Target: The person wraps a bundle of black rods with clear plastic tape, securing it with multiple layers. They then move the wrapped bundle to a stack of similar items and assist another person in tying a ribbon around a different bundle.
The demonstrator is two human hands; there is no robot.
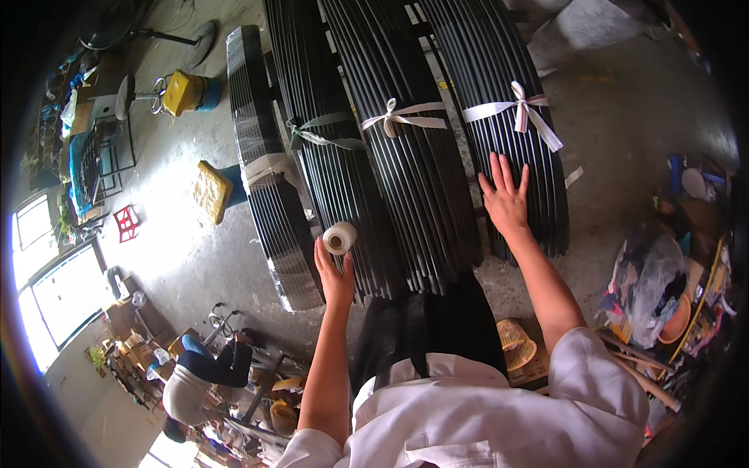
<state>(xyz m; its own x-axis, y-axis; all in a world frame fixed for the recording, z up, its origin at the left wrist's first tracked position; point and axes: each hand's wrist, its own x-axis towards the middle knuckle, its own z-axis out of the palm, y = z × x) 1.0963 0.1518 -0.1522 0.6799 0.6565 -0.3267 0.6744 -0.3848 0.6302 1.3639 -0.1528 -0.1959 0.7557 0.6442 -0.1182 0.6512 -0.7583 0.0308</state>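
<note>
Several long bundles of thin black rods lie side by side ahead of me. My left hand (335, 274) holds a white spool of tape or string (339, 237) at the near end of the second bundle (335, 171), which is tied with a dull green ribbon (321, 132). My right hand (505, 199) lies flat, fingers spread, on the rightmost bundle (507, 86), below its white ribbon bow (521, 109). The middle bundle (421, 203) also has a white ribbon bow (402, 117). The leftmost bundle (261, 156) is wrapped in clear film.
Two yellow stools (211, 189) (186, 91) stand on the concrete floor at left, with a small red crate (126, 222). Another person (204, 374) crouches at lower left. Clutter and bags (655, 288) pile up at right; a woven basket (516, 343) sits by my legs.
</note>
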